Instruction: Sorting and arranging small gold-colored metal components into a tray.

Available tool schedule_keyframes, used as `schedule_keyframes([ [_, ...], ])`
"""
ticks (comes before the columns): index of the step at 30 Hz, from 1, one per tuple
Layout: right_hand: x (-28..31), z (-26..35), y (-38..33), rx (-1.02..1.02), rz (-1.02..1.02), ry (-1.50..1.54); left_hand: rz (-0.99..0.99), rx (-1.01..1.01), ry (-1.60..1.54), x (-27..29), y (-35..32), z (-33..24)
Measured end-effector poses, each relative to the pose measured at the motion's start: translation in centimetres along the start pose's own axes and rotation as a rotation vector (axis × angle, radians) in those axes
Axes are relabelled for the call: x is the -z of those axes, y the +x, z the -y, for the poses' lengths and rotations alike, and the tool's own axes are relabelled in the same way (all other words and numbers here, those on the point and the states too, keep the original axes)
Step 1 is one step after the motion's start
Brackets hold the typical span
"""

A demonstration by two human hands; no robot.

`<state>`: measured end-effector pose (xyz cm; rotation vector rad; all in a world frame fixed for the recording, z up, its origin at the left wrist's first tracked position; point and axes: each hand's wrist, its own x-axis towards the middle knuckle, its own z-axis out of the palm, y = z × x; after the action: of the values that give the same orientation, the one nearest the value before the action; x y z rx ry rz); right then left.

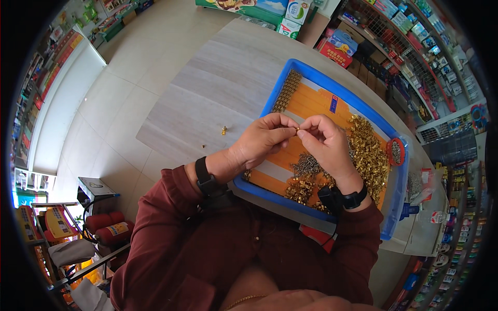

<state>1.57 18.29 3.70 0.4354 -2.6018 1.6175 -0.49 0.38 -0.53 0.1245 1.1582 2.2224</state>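
Observation:
My left hand (267, 136) and my right hand (326, 141) meet fingertip to fingertip over a blue tray (337, 78). Pinched between them is a small gold-coloured metal piece (297, 129), mostly covered by the fingers. Below my right hand lies a heap of gold metal pieces (369, 150) inside the tray. Silver screw-like parts (307, 165) form a smaller pile beside it. Neat rows of brass-coloured pieces (287, 92) line the tray's far left end. On the right, a small red dish (396, 151) holds silver bits.
The tray rests on a grey wood-grain table (202, 88). Two loose gold bits (224, 130) lie left of my hands. Shop shelves (415, 46) stand to the right. Red fire extinguishers (111, 228) are at the lower left. A clear bag (419, 184) sits right of the tray.

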Motion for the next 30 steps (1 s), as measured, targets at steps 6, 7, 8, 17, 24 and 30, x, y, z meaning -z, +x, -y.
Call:
schedule_keyframes([
  [6,0.3,-0.1,0.2,0.214,0.023,-0.094,-0.006,-0.005,-0.020,0.0,0.0,-0.1],
  [7,0.2,0.1,0.2,0.214,0.023,-0.117,-0.003,-0.002,-0.023,0.0,-0.1,-0.1],
  [8,0.1,0.3,0.2,0.215,0.024,-0.140,-0.001,0.001,-0.025,0.1,-0.1,-0.1],
  [17,2.9,-4.1,6.5,-0.052,0.047,-0.315,-0.002,-0.005,-0.006,0.2,0.4,0.2],
  [24,1.2,-8.6,10.6,-0.222,0.134,-0.490,0.086,0.010,-0.022,0.5,-0.2,-0.3],
  [30,0.3,-9.6,11.0,-0.142,-0.031,-0.519,0.067,-0.010,-0.021,0.3,-0.2,0.0],
])
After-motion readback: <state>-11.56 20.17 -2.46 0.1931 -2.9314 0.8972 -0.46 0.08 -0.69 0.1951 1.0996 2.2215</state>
